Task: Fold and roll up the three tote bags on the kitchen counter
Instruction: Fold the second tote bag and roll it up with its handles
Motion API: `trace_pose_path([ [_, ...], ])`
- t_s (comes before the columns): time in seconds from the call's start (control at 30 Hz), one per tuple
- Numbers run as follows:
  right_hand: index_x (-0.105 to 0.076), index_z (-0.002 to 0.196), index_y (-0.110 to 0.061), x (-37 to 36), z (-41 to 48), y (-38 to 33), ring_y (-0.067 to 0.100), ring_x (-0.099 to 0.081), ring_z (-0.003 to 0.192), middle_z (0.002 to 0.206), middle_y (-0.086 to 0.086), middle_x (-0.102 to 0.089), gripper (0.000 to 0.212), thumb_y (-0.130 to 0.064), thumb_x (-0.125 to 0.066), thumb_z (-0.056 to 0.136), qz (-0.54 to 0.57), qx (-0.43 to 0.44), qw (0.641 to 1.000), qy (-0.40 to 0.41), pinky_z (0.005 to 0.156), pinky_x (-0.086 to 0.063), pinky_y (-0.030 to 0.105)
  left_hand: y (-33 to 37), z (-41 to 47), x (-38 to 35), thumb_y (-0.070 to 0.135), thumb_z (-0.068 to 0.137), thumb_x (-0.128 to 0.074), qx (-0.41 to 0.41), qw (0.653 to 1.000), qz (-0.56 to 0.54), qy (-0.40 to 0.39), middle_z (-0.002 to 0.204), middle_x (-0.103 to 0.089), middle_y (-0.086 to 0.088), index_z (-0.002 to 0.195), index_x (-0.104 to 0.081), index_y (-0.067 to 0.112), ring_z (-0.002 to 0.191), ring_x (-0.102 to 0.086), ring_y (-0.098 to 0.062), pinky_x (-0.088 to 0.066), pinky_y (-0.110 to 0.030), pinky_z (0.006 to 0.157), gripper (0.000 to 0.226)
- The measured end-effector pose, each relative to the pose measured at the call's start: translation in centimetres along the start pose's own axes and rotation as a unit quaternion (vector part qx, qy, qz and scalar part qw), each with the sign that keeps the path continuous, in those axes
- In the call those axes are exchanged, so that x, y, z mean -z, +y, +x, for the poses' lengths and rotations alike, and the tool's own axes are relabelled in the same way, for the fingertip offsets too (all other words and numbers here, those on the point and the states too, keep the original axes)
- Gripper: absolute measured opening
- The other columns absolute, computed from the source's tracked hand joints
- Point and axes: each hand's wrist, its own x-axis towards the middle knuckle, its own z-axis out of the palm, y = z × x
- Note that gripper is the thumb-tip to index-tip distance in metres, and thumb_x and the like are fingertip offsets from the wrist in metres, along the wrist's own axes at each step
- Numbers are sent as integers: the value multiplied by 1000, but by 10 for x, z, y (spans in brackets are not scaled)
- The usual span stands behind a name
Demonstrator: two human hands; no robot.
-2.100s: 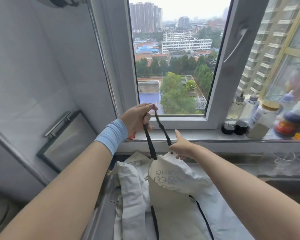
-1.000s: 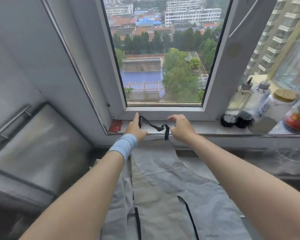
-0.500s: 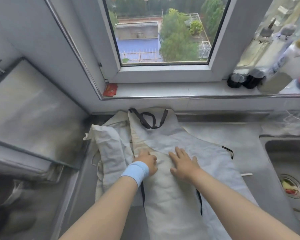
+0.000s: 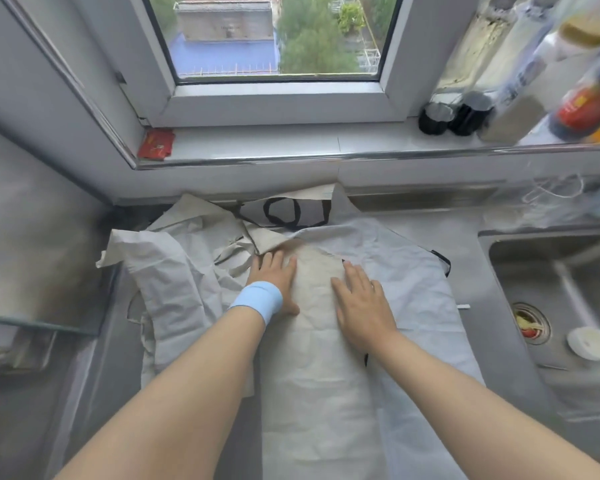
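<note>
A beige tote bag (image 4: 317,368), folded into a long narrow strip, lies lengthwise on the steel counter (image 4: 478,306). Its black handles (image 4: 291,213) lie at the far end near the wall. My left hand (image 4: 274,275), with a blue wristband, presses flat on the strip's left side. My right hand (image 4: 359,303) presses flat on its right side. Under the strip lies a light grey-white tote bag (image 4: 416,289). A crumpled white tote bag (image 4: 177,275) is heaped to the left.
A sink (image 4: 561,299) with a drain strainer sits to the right. Bottles and jars (image 4: 534,81) stand on the windowsill at the right, a red packet (image 4: 156,144) at its left. A steel hob cover (image 4: 32,237) is on the left.
Both hands let go of the black handles at the sill, laid them on the counter and drew back onto the strip. Since half a second ago they press flat with fingers spread.
</note>
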Motion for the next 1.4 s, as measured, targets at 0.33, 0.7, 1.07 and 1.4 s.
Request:
trace_pose_path([
  [0.33,-7,157,-24,17,-19,-4,23,11,152,165,6,12,64,-35,-35,101,14,-60,993,-104,120,-5,53,43,-77,-42,66,67,-63,-44,996,-79,-9,160,-2,-2,152,-11,26,147,-4,-27,-17,-45,117,107],
  [0.7,-36,147,-21,82,-68,72,31,-45,130,149,8,-41,48,-27,-42,100,113,-224,967,-54,104,-36,40,94,-72,35,44,93,-48,-55,984,-162,40,140,-42,-1,140,-41,28,129,-41,-25,-40,-40,100,50],
  [1.07,-68,111,-24,92,-22,193,28,-60,109,117,4,-67,26,-32,-48,96,166,-331,929,-23,77,-41,30,213,7,77,31,95,-48,-76,964,-254,10,130,-57,6,131,-52,30,118,-54,-21,-45,-35,97,36],
  [1.4,-72,80,-18,68,21,229,26,-64,82,83,1,-70,13,-22,-60,80,204,-274,936,-80,65,-46,27,261,69,75,25,90,-52,-10,958,-285,-15,134,-53,2,139,-42,29,122,-52,-23,-42,-36,102,51],
])
